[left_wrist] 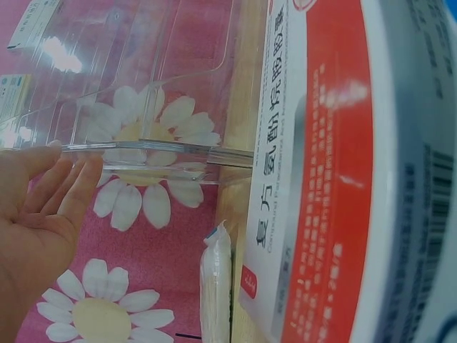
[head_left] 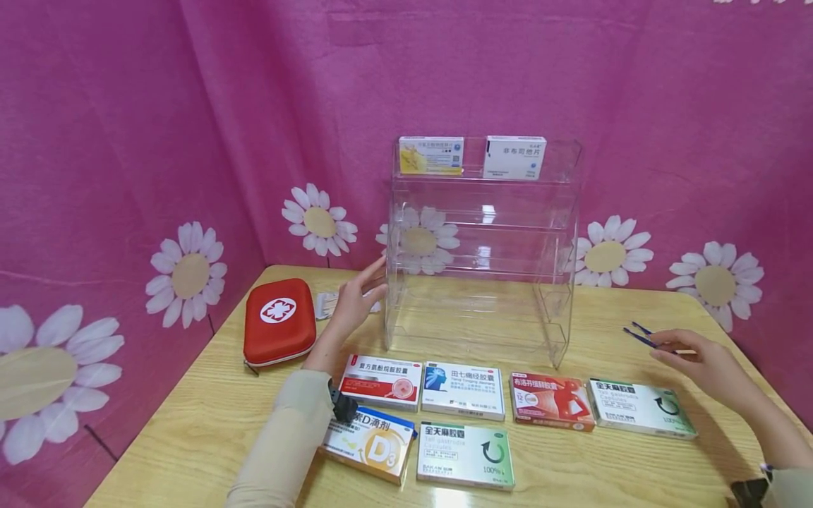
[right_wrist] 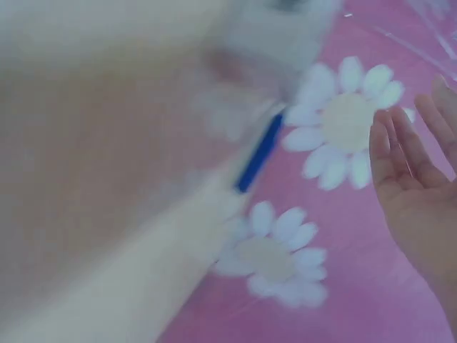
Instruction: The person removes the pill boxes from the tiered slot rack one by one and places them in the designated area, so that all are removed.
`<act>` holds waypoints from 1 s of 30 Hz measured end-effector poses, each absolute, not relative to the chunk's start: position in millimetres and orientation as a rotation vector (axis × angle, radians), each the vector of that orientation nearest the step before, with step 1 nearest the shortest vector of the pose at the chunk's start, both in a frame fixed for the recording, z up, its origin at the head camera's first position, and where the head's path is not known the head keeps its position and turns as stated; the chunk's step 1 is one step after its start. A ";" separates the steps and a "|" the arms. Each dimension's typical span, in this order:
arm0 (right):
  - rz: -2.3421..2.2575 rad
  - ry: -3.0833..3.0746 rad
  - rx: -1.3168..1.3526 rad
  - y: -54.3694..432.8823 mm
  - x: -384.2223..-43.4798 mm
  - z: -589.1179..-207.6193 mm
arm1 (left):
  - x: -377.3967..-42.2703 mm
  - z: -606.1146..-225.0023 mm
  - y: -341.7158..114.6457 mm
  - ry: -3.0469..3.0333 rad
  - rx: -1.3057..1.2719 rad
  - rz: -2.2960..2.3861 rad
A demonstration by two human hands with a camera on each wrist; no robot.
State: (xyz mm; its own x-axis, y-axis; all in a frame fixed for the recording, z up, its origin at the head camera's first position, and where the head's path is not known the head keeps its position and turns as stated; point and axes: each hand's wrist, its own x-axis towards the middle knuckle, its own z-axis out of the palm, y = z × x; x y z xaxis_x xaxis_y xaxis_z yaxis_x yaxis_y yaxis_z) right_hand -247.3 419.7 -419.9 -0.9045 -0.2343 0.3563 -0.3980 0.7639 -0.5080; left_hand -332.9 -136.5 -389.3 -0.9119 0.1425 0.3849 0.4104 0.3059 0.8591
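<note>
Cardboard boxes [head_left: 464, 455] lie nearest, in two rows. Beyond, the right hand [head_left: 689, 356], relaxed and holding nothing, hangs over blue tweezers [head_left: 640, 338]. Further, the left hand [head_left: 357, 300], fingers almost straight, touches the side of the clear rack [head_left: 483, 247] on the table [head_left: 190, 437].

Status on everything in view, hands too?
Red case, closed
Swab packet, lying down
Clear rack, upright
Two upper boxes, standing
Six table boxes, lying label up
Tweezers, tips apart
Left hand, fingertips against the rack's side
Right hand, at the tweezers; grip unclear
</note>
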 end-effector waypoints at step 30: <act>0.726 -2.282 0.512 256.7 -390.0 -224.8 | -335.7 -396.4 -136.5 -2.348 -0.480 -1.627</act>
State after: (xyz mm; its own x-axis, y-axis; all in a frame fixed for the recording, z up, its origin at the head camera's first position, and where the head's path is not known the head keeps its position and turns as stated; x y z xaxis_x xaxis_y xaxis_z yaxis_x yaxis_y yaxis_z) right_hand -390.0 256.7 -224.8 -0.6922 -0.1554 0.7048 -0.5340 0.7672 -0.3553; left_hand -335.7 -136.5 -396.4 -0.9161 0.1290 0.3796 0.4008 0.3243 0.8569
